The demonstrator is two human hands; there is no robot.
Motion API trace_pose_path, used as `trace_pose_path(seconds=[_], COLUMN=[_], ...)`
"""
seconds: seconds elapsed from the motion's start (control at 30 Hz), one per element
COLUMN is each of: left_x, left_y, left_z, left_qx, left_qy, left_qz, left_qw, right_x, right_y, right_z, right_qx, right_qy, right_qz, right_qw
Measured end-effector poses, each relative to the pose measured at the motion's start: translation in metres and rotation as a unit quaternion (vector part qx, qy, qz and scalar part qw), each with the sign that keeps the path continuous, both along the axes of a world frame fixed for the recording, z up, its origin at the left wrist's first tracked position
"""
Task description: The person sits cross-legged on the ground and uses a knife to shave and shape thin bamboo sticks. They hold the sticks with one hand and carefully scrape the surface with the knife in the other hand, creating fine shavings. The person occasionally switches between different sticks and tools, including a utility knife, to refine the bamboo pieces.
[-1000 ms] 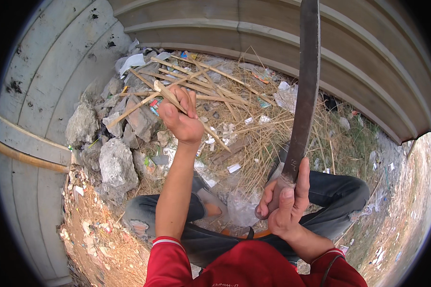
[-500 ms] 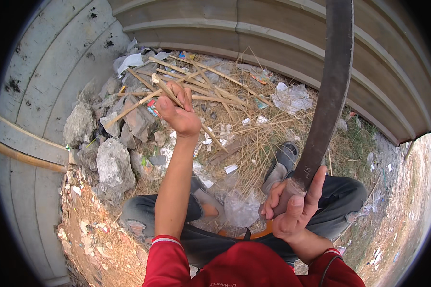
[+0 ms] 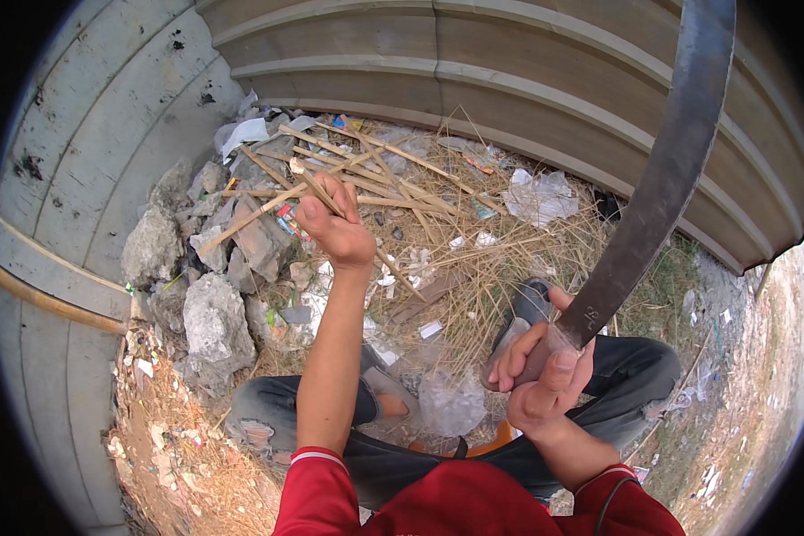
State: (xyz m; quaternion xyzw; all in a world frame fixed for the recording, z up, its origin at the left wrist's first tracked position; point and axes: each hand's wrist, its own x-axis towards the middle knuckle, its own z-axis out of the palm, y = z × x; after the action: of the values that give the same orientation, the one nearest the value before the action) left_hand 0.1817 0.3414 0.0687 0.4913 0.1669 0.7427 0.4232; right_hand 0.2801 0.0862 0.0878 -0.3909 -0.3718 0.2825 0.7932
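Observation:
In my left hand (image 3: 341,237), stretched forward, a thin wooden stick (image 3: 400,275) is gripped. Its pale end sticks up past my fingers and the other end slants down over the littered ground. My right hand (image 3: 540,384) is closed round the handle of a machete (image 3: 654,196), low above my right leg. The long dark blade curves up and to the right, well apart from the stick. Part of the handle is hidden by my fingers. Beyond my left hand, several split sticks (image 3: 393,186) lie crisscrossed on the ground.
Rough rocks (image 3: 216,320) are heaped to the left, beside a grey panel wall (image 3: 98,134). A ribbed metal sheet (image 3: 527,71) stands at the back. A clear plastic bag (image 3: 451,400) lies between my feet, and dry straw (image 3: 482,268) and scraps cover the ground.
The machete has swung to the right, its blade leaning further over. My right forefinger and thumb have shifted around the handle. My left hand still holds the stick in nearly the same spot.

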Motion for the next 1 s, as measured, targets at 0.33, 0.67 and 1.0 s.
trace_pose_path(seconds=[0.33,0.67,1.0], left_x=[-0.006,0.02,-0.011], left_y=[0.0,-0.01,-0.002], left_z=[-0.004,0.003,-0.002], left_qx=[0.004,0.037,0.026], left_qy=[-0.037,-0.008,-0.017], left_qz=[-0.018,-0.023,-0.031], left_qw=[0.999,0.999,0.999], right_x=[0.032,-0.004,0.025], right_y=[0.009,-0.03,0.011], right_z=[-0.017,-0.11,0.013], right_qx=[-0.297,-0.413,-0.064], right_qy=[0.116,0.094,0.189], right_qz=[0.061,0.228,0.165], right_qw=[0.946,0.877,0.966])
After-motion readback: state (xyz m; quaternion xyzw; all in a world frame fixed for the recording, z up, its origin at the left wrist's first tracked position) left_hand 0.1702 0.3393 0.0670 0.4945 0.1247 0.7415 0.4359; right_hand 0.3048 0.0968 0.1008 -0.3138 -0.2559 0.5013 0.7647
